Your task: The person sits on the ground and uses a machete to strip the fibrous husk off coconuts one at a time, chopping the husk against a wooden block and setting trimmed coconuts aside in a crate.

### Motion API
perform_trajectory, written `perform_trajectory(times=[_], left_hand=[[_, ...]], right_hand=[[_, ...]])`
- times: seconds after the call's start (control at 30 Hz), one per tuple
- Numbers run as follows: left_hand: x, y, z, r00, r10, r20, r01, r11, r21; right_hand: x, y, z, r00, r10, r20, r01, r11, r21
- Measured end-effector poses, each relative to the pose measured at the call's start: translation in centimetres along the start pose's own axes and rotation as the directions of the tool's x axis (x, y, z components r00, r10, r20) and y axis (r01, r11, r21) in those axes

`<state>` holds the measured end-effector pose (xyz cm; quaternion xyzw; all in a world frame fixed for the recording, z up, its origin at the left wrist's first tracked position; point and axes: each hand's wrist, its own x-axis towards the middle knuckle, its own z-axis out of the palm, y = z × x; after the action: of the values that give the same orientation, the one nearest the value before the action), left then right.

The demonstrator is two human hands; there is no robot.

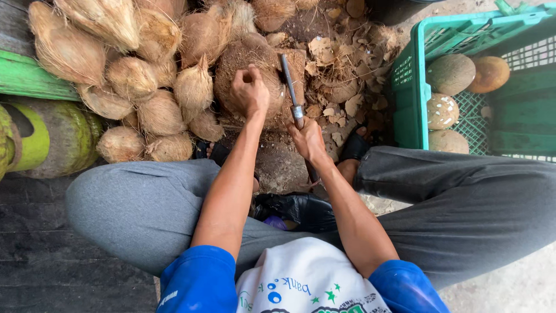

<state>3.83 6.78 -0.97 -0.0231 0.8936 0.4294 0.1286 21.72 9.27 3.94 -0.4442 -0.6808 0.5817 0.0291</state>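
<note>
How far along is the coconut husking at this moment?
Done: four husked coconuts lie in the green crate. In hand: left hand steadies a coconut while right hand works a blade against it. Left: a pile of fibrous coconuts beside it.

The person wears a white shirt with short blue sleeves [197, 281] at six o'clock, loose grey trousers [139, 208] across both bent legs, and dark sandals [353, 148] near the centre.
</note>
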Motion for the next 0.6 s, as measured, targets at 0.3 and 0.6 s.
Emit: perform_trajectory(times=[0.3, 0.6], left_hand=[[3.9, -1.1, -3.8, 0.971, 0.171, 0.166, -0.150, 0.980, -0.132], [3.1, -1.0, -3.6, 0.934, 0.265, 0.240, -0.190, 0.936, -0.296]], right_hand=[[-0.2, 1.0, -2.9, 0.954, 0.057, 0.295, -0.158, 0.929, 0.334], [-1.0, 1.8, -2.2, 0.978, -0.029, 0.205, -0.036, 0.952, 0.305]])
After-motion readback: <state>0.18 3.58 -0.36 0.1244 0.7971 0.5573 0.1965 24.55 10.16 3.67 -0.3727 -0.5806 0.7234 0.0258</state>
